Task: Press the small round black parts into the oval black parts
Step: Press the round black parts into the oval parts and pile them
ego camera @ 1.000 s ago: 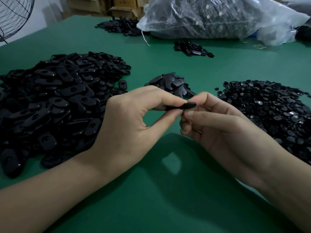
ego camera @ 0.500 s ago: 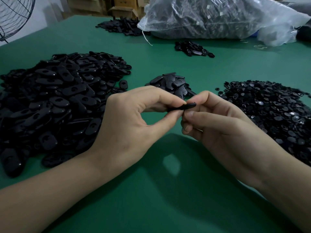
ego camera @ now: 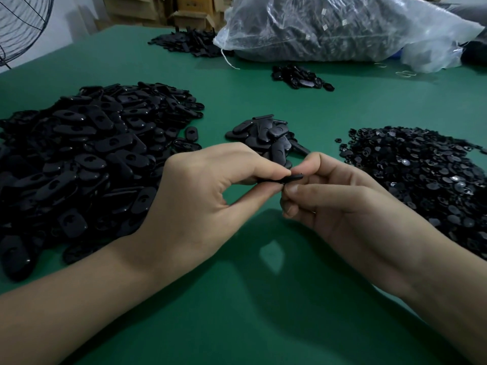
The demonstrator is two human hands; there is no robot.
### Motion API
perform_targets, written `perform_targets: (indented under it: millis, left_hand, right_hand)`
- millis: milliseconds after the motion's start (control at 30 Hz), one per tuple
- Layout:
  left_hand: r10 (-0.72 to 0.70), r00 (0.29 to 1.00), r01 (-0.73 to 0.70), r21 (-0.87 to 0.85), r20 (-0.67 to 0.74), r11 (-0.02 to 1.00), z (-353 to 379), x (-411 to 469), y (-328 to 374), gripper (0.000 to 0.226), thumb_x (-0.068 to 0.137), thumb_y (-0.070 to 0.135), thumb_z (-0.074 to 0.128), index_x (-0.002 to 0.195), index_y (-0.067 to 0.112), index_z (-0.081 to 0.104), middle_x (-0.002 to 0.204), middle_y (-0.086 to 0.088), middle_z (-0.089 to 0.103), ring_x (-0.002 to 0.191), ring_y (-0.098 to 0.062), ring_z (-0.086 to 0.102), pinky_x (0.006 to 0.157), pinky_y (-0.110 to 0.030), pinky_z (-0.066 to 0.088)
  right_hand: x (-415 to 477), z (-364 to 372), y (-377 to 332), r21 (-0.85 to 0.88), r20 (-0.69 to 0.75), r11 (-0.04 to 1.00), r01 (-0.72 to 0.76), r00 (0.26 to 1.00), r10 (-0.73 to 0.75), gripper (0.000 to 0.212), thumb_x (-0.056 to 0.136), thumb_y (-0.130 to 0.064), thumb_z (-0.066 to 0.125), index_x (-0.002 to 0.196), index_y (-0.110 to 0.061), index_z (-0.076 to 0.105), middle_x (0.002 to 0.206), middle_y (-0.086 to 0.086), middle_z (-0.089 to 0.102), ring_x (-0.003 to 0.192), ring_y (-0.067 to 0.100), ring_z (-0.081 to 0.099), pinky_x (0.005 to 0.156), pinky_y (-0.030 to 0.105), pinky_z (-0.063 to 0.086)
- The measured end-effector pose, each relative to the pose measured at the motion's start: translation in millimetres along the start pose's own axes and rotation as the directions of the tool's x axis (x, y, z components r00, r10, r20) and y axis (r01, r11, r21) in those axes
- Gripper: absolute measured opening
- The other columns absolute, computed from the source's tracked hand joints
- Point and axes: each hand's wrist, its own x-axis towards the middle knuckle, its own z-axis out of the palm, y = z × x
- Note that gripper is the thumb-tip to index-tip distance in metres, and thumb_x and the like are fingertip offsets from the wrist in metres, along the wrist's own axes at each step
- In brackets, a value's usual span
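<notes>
One flat oval black part (ego camera: 291, 178) is held edge-on above the green table between both hands. My left hand (ego camera: 208, 196) pinches its left end between thumb and forefinger. My right hand (ego camera: 342, 204) pinches its right end, fingers curled beneath. Whether a small round part sits in it is hidden by my fingertips. A big heap of oval black parts (ego camera: 87, 159) lies to the left. A heap of small round black parts (ego camera: 427, 175) lies to the right. A small pile of oval parts (ego camera: 266, 135) sits just behind my hands.
The green table (ego camera: 250, 312) stretches in front of my forearms. A large clear plastic bag of parts (ego camera: 329, 27) lies at the back, with two small dark piles (ego camera: 300, 76) (ego camera: 189, 42) near it. A fan (ego camera: 21, 27) stands at the far left; cardboard boxes (ego camera: 189, 14) behind.
Both hands keep their pinch on the oval part. The part and fingertips have shifted very slightly; nothing was picked up or put down.
</notes>
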Motion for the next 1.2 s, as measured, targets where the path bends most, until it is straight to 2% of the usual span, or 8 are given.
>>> perform_targets:
  millis: [233, 467, 567, 667, 800, 933, 1067, 1200]
  left_hand:
    - [0.024, 1.0, -0.025, 0.031, 0.013, 0.999, -0.3, -0.9, -0.7, 0.009, 0.091, 0.009, 0.08, 0.1, 0.007, 0.08, 0.095, 0.001, 0.076, 0.088, -0.005, 0.072, 0.082, -0.018, 0.055]
    - [-0.312, 0.95, 0.299, -0.377, 0.027, 0.876, 9.0, -0.5, 1.8, 0.018, 0.087, 0.009, 0.079, 0.101, 0.02, 0.078, 0.094, 0.01, 0.08, 0.088, -0.004, 0.077, 0.084, -0.019, 0.059]
    - [-0.383, 0.919, 0.373, -0.506, 0.089, 0.778, 7.8, 1.3, 0.4, 0.02, 0.088, 0.005, 0.077, 0.101, 0.02, 0.077, 0.092, 0.006, 0.081, 0.084, -0.01, 0.078, 0.078, -0.018, 0.059]
    - [-0.456, 0.879, 0.449, -0.571, 0.142, 0.688, 6.9, 3.1, -0.9, 0.021, 0.088, 0.002, 0.075, 0.103, 0.017, 0.074, 0.085, 0.001, 0.08, 0.079, -0.014, 0.078, 0.068, -0.018, 0.057]
    - [-0.495, 0.848, 0.5, -0.595, 0.189, 0.63, 6.5, 3.4, -1.1, 0.019, 0.089, -0.003, 0.073, 0.1, 0.013, 0.071, 0.081, -0.002, 0.078, 0.075, -0.016, 0.078, 0.06, -0.015, 0.053]
    - [-0.501, 0.835, 0.524, -0.609, 0.228, 0.595, 6.1, 3.9, 0.7, 0.021, 0.087, -0.006, 0.073, 0.1, 0.011, 0.071, 0.081, -0.004, 0.078, 0.072, -0.014, 0.077, 0.063, -0.011, 0.052]
    - [-0.486, 0.84, 0.525, -0.588, 0.242, 0.615, 6.8, 3.0, 0.3, 0.023, 0.087, -0.004, 0.074, 0.104, 0.012, 0.071, 0.085, -0.004, 0.079, 0.077, -0.018, 0.078, 0.077, -0.022, 0.059]
    - [-0.481, 0.835, 0.535, -0.602, 0.268, 0.593, 5.4, 3.2, 0.6, 0.023, 0.089, -0.004, 0.072, 0.105, 0.012, 0.071, 0.087, -0.003, 0.08, 0.08, -0.016, 0.079, 0.074, -0.015, 0.056]
  right_hand:
    - [-0.4, -3.0, -0.1, 0.015, 0.021, 0.999, -0.039, 0.999, 0.039, 0.019, 0.074, 0.002, 0.071, 0.078, -0.016, 0.069, 0.076, 0.009, 0.065, 0.065, 0.019, 0.06, 0.07, 0.025, 0.056]
    - [-0.5, -0.8, 0.1, -0.02, -0.004, 0.996, 0.092, 0.996, -0.092, 0.018, 0.078, -0.006, 0.069, 0.095, -0.01, 0.065, 0.081, 0.005, 0.065, 0.07, 0.014, 0.058, 0.07, 0.021, 0.054]
    - [-0.4, -2.7, -2.7, -0.171, -0.019, 0.972, 0.163, 0.985, -0.169, 0.019, 0.08, -0.009, 0.07, 0.098, -0.01, 0.067, 0.083, 0.008, 0.065, 0.07, 0.016, 0.059, 0.07, 0.025, 0.053]
    - [-0.2, -7.5, -8.7, -0.478, -0.021, 0.832, 0.28, 0.944, -0.33, 0.021, 0.087, -0.004, 0.074, 0.105, -0.01, 0.066, 0.08, 0.004, 0.067, 0.068, 0.019, 0.062, 0.07, 0.029, 0.054]
    - [-1.6, -12.4, -11.9, -0.819, 0.125, 0.429, 0.381, 0.848, -0.515, 0.019, 0.09, -0.012, 0.076, 0.105, -0.022, 0.069, 0.083, -0.002, 0.066, 0.071, 0.02, 0.063, 0.074, 0.042, 0.052]
    - [-3.0, -10.6, -10.5, -0.9, 0.244, 0.173, 0.4, 0.792, -0.56, 0.017, 0.088, -0.016, 0.079, 0.1, -0.026, 0.074, 0.084, -0.008, 0.065, 0.075, 0.015, 0.062, 0.072, 0.021, 0.046]
    - [-4.0, -9.8, -10.5, -0.907, 0.296, 0.081, 0.413, 0.763, -0.574, 0.01, 0.089, -0.019, 0.079, 0.096, -0.025, 0.076, 0.085, -0.007, 0.065, 0.073, 0.012, 0.064, 0.072, 0.02, 0.047]
    - [-4.1, -8.8, -10.7, -0.912, 0.28, 0.082, 0.401, 0.757, -0.59, 0.008, 0.088, -0.017, 0.079, 0.092, -0.024, 0.076, 0.085, -0.01, 0.068, 0.074, 0.011, 0.064, 0.072, 0.025, 0.049]
